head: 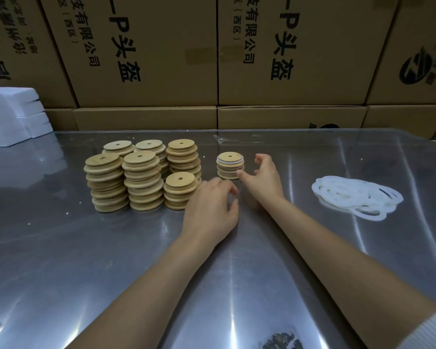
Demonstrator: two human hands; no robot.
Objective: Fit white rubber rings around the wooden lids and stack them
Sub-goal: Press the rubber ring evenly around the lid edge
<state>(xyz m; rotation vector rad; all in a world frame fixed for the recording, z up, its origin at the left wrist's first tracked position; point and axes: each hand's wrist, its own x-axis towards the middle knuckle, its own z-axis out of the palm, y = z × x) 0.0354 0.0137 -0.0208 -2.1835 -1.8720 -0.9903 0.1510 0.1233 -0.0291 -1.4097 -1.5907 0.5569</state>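
Observation:
Several stacks of round wooden lids (141,180), each lid with a centre hole, stand at the left middle of the metal table (86,260). A short separate stack of ringed lids (230,165) stands to their right, a white ring showing under its top lid. A heap of white rubber rings (355,196) lies at the right. My left hand (210,210) hovers palm down beside the nearest low lid stack (180,193), fingers loosely bent, holding nothing. My right hand (261,177) is spread just right of the ringed stack, one fingertip at its base, holding nothing.
Large printed cardboard boxes (212,59) form a wall along the table's far edge. A pile of white foam-like sheets (13,117) sits at the far left corner. A dark speckled patch (282,341) shows at the near edge.

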